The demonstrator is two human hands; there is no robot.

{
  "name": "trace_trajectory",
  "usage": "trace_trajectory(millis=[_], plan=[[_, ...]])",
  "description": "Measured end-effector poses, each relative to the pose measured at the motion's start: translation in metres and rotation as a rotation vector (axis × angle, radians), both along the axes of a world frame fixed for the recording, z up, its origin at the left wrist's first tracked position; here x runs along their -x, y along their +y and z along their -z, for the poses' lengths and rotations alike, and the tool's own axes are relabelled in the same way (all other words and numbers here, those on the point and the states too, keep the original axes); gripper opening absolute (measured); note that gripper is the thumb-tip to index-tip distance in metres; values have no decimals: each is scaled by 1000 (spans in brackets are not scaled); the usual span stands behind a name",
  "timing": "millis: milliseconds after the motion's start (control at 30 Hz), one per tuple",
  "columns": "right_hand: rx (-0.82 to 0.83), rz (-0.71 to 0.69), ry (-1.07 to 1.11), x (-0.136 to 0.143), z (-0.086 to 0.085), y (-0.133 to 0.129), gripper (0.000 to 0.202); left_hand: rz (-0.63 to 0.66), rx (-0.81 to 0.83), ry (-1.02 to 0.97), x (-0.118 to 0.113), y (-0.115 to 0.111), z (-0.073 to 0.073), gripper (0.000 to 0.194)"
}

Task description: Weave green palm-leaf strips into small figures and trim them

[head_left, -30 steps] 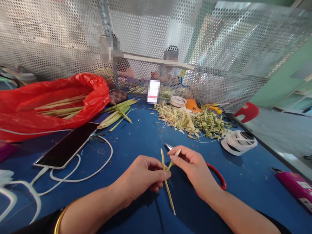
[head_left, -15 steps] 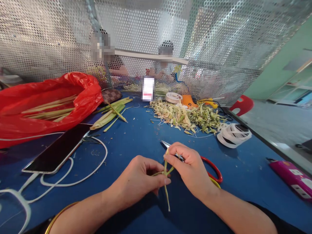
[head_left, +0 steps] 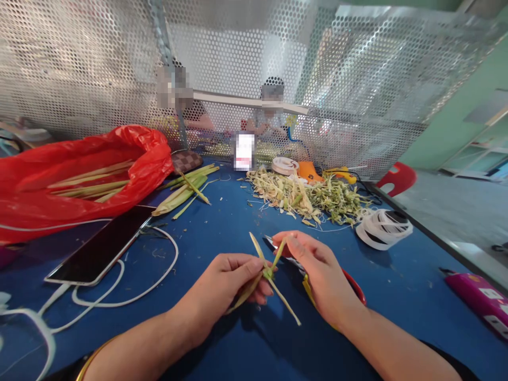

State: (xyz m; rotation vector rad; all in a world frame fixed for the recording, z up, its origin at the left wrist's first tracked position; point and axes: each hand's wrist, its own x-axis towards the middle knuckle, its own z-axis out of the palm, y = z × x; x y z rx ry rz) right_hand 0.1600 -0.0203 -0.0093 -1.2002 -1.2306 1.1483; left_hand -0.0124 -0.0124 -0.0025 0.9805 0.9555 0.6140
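On my left, the hand (head_left: 234, 280) pinches the crossed leaf strips (head_left: 268, 273) near their knot; my right hand (head_left: 317, 267) grips one upper strip end, everything above the blue desk (head_left: 214, 227).

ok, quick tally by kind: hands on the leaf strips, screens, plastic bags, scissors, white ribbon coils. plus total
Hands on the leaf strips: 2 (left hand, right hand)
Screens: 2 (dark screen, lit screen)
Red plastic bag: 1
Scissors: 1
White ribbon coil: 1
Total: 7
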Motion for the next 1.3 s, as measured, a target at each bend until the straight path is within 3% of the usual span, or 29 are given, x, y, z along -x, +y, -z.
trace_trajectory(millis=[167, 367, 600, 767, 867, 1033, 1133, 1233, 1300], plan=[[96, -98, -8, 5, -3, -1, 20, 23, -12, 43, 2, 0, -2, 28], [48, -75, -34, 9, 1, -4, 21, 66, -33, 58, 1, -1, 4, 20], [57, -38, -84, 2, 3, 1, 27, -74, -45, 72, 2, 2, -2, 27], [3, -177, -395, 2, -6, -4, 22, -149, -72, 12, 6, 5, -9, 35], [-84, -173, -554, 5, -4, -9, 22, -139, -96, 29, 6, 6, -5, 30], [-215, -188, -636, 8, 0, -13, 19, -208, -144, 64, 3, 5, 1, 22], [-201, -199, -617, 8, 0, -13, 21, -221, -164, 73, 3, 4, -1, 23], [-186, -115, -587, 4, 0, -10, 22, -217, -110, 75, 5, 4, -5, 31], [-316, 29, -626, 1, 0, -9, 16, -223, -71, 52, 7, 4, -6, 33]])
